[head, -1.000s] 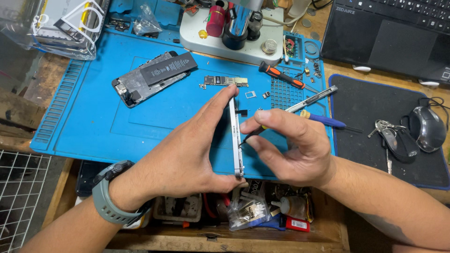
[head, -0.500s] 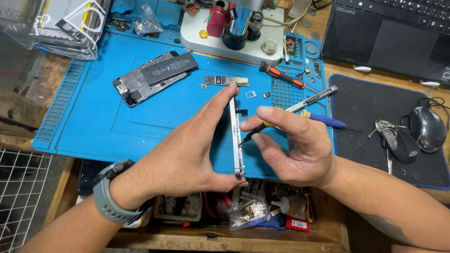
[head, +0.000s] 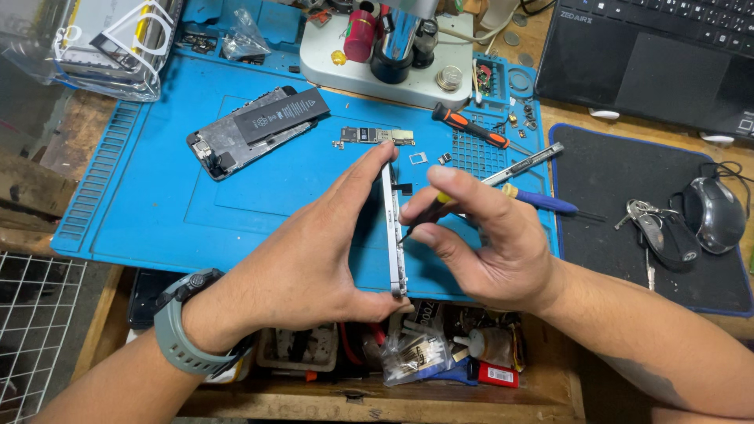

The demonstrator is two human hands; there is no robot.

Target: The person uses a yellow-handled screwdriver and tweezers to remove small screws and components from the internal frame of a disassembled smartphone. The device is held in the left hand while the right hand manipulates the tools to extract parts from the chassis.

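My left hand [head: 314, 247] holds a thin silver phone frame [head: 392, 228] edge-on and upright above the blue work mat [head: 157, 204], thumb at its lower end and fingers at its top. My right hand [head: 483, 235] pinches a small screwdriver with a yellow-and-black handle [head: 428, 208], its tip against the side of the frame. A grey watch sits on my left wrist.
On the mat lie an opened phone body with a black battery [head: 255, 129], a small circuit board [head: 377, 136], an orange-handled screwdriver [head: 471, 129], a blue-handled tool [head: 542, 202] and a metal blade tool [head: 522, 165]. A microscope base [head: 385, 59], laptop [head: 652, 55], mouse [head: 711, 212] and keys [head: 656, 228] stand around.
Both hands keep their grip; the right hand has shifted slightly at the frame's side with the screwdriver. The view has barely moved.
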